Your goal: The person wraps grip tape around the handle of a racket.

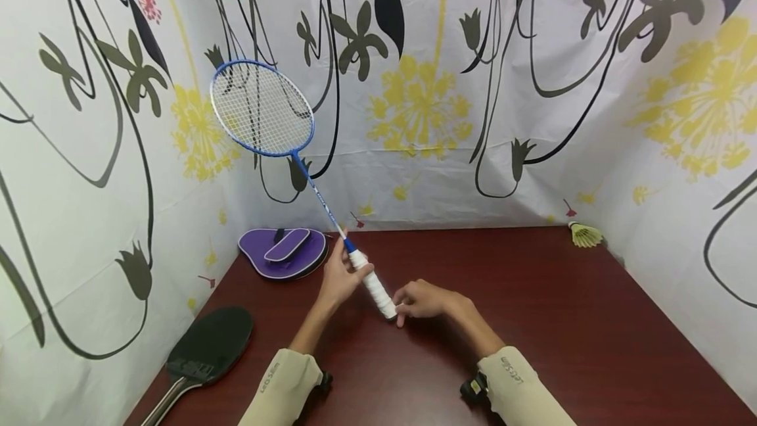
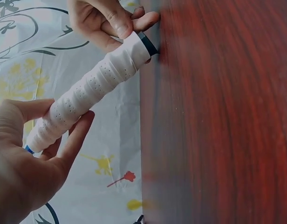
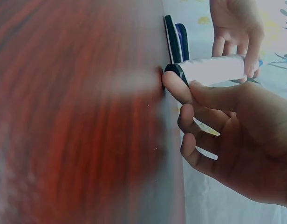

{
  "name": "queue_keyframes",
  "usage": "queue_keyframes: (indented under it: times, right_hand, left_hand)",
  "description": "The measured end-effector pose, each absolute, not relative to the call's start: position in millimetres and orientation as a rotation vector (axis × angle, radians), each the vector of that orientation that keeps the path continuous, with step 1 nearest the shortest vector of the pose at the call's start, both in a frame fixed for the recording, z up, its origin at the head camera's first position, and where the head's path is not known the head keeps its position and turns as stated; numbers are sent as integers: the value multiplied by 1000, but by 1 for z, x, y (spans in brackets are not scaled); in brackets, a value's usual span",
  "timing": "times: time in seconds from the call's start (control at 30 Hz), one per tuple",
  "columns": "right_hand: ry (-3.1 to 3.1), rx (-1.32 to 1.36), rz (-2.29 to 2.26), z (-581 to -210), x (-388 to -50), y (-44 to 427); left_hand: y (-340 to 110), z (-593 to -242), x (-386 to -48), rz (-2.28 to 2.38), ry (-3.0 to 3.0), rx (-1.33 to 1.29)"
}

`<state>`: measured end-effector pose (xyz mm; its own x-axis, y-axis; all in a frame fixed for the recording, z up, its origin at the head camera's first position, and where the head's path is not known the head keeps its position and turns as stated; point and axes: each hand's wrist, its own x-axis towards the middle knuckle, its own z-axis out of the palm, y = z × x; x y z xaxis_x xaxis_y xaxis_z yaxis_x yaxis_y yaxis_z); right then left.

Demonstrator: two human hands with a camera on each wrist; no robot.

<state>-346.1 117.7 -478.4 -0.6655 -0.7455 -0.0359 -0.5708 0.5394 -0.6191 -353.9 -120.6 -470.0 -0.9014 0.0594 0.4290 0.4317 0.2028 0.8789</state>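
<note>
A blue and white badminton racket (image 1: pixel 322 201) is held aslant above the table, its strung head up and to the left. My left hand (image 1: pixel 342 279) grips the upper part of the white wrapped handle (image 2: pixel 87 88), thumb on one side and fingers on the other. At the dark butt cap (image 3: pixel 175 71), my right hand (image 1: pixel 422 299) has its thumb and index finger pinched at the handle's lower end. The other fingers of that hand are loosely bent, apart from the handle, in the right wrist view.
A purple paddle case (image 1: pixel 284 254) lies at the table's back left. Nearer on the left is a black table tennis paddle (image 1: pixel 211 345). A yellow shuttlecock (image 1: pixel 585 235) rests in the back right corner. Patterned cloth (image 1: pixel 426 196) hangs around the dark red table (image 1: pixel 591 334).
</note>
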Motion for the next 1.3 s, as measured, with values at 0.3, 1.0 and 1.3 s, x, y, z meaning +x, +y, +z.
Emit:
queue_keyframes:
  times: [0.3,1.0,1.3]
  right_hand:
    - [2506,-1067,-830,-476,-345,116]
    - [2502,-1061,-911,-478,-345,115]
    - [2509,-1100,-913,-482,-348,119]
  left_hand:
    - [-114,-466,-351,-1753,-2164,-471]
    - [-118,-468,-357,-1981,-2160,-484]
    - [-119,-469,-352,-2236,-2071,-489]
